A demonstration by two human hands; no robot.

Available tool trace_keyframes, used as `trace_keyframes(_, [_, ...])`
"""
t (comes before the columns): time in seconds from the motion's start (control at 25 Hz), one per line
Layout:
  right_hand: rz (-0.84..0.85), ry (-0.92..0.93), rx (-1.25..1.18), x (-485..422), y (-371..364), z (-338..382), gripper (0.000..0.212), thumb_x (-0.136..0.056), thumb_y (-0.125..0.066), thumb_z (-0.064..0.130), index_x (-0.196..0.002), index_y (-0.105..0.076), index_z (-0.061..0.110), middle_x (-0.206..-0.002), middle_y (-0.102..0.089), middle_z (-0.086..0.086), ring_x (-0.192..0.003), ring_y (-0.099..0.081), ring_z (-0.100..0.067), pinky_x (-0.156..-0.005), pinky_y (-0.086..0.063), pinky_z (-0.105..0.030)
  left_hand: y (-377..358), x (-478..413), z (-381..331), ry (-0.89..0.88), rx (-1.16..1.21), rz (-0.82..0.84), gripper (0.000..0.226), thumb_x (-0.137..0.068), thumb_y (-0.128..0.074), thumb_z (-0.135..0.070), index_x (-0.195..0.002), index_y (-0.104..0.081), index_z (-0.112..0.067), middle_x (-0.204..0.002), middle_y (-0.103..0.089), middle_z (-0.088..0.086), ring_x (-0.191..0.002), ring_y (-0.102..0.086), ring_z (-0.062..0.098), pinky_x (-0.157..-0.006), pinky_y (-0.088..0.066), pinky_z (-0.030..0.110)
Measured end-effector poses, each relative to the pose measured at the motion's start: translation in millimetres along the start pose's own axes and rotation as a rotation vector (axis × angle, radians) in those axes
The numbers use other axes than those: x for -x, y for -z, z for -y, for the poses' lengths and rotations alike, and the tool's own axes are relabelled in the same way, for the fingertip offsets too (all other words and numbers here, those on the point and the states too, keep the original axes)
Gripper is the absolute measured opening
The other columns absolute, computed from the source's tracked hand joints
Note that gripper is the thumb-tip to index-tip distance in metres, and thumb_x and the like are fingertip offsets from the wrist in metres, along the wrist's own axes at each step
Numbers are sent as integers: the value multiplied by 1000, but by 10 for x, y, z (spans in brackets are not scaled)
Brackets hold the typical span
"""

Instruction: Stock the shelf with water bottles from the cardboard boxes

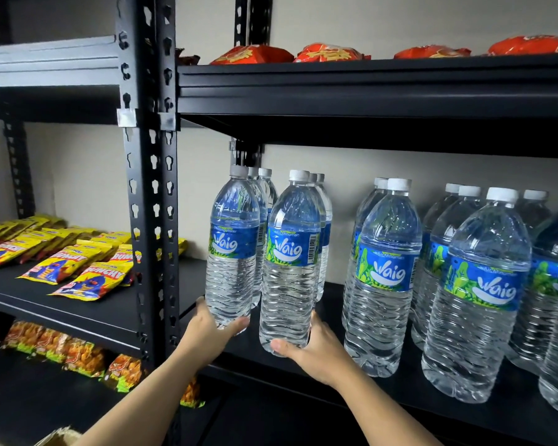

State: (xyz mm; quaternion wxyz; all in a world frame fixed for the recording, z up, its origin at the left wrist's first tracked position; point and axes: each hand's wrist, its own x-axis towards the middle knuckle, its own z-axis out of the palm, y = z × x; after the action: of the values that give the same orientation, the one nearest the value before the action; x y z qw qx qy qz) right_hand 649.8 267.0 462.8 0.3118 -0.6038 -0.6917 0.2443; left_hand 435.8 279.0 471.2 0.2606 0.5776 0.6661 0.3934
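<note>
Both hands are apart, each clamped on one water bottle. The left hand (211, 333) grips the base of the left bottle (232, 249); the right hand (313, 352) grips the base of the right bottle (292, 262). Both bottles are upright at the front of the black shelf (400, 400), each ahead of a row of capped bottles (whether their bases touch the shelf cannot be told). Further standing bottles (384, 278) fill the shelf to the right. Yellow snack packets (87, 278) lie on the neighbouring bay, red packets (255, 54) on the level above.

clear bottles (384, 275), blue-green labels (385, 272), black shelf (351, 88)
</note>
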Motion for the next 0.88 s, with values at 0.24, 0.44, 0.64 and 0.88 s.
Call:
trace_keyframes(0.24, [5,9,288,185,-10,15,95,-77,-40,86,-146,-42,20,-147,-44,-2,-143,-31,-19,-115,-26,-30,-113,230,112,-47,-571,-40,97,-85,1,-66,-153,-15,2,-154,-23,29,-144,-22,38,-118,-22,40])
trace_keyframes(0.44, [58,18,592,464,-39,-35,84,-98,-15,64,-156,-14,3,-165,-10,-9,-152,-6,-18,-122,-3,-32,-309,420,234,-131,-734,-69,72,-100,-19,-52,-147,-30,1,-151,-28,23,-142,-21,35,-118,-24,41])
trace_keyframes(0.64, [51,146,559,690,55,-191,63,-104,-27,48,-158,-19,16,-165,-12,5,-151,-5,-7,-120,-1,-25,-73,599,291,-368,-693,3,82,-87,-4,-61,-145,-40,-14,-155,-32,1,-145,-23,22,-117,-27,32])
trace_keyframes(0.88, [54,158,528,752,53,-210,62,-104,-32,45,-158,-19,17,-165,-12,7,-151,-4,-7,-122,-2,-27,67,678,344,-282,-553,182,68,-100,-33,-55,-158,-12,-25,-164,3,-14,-150,11,6,-121,-5,33])
